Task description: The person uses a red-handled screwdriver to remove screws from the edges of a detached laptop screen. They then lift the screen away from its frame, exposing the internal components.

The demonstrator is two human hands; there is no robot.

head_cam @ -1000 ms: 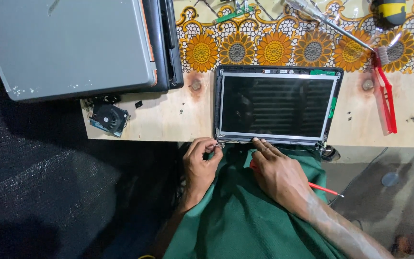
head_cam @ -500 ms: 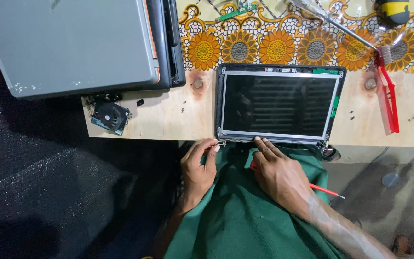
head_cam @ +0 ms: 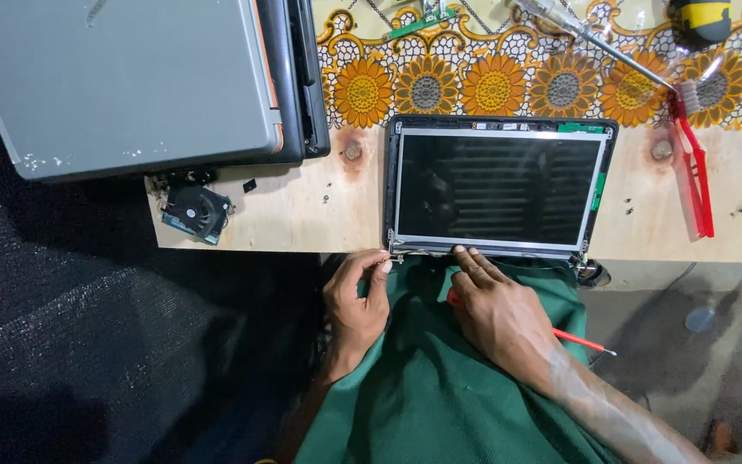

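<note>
Up and to the left of both hands lies the biggest thing here, a closed grey laptop (head_cam: 130,82) stacked on a darker laptop base (head_cam: 298,77), its lid bare apart from a few pale scuffs near the front edge. Both rest on a plywood board (head_cam: 302,206). Beyond the hands, along the far side, runs a cloth printed with orange and yellow sunflowers (head_cam: 491,86).

Straight ahead of the fingertips sits the bare laptop screen panel (head_cam: 495,189), dark glass in a silver metal frame, with thin green strips along its top right corner and right side. Its near edge overhangs the board just above the person's green-clothed lap (head_cam: 440,387).

The left hand (head_cam: 355,301) is curled, thumb and forefinger pinching at the panel's lower left hinge corner (head_cam: 395,249). The right hand (head_cam: 495,309) lies flat and loose, fingertips resting on the panel's bottom edge; a red-handled screwdriver (head_cam: 581,341) pokes out from under its wrist.

Far right of the right hand lies a red toothbrush (head_cam: 697,172); a long screwdriver (head_cam: 594,39) lies above it. Left of the left hand sits a small black cooling fan (head_cam: 195,210).

Against a second ago, the left hand has crept up from below the edge to the corner; the right has barely shifted.
</note>
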